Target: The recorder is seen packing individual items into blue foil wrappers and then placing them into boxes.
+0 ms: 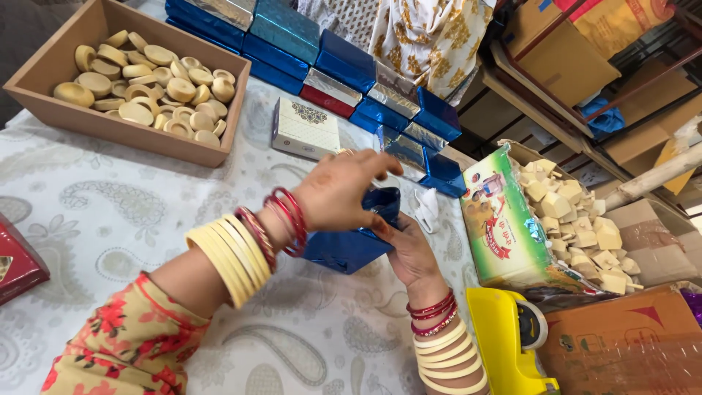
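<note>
A shiny blue gift box (349, 247) is held just above the paisley tablecloth (110, 212) at the middle of the view. My left hand (344, 189) lies over its top with the fingers curled onto the far edge. My right hand (411, 252) grips its right side from below. Both wrists carry red and cream bangles.
A wooden tray (131, 135) of round tan pieces sits at the back left. Blue, silver and red wrapped boxes (329, 62) are stacked along the back, with a white patterned box (306, 129) before them. A carton of pale cubes (578, 227), a yellow tape dispenser (508, 344) and cardboard boxes (621, 344) stand right.
</note>
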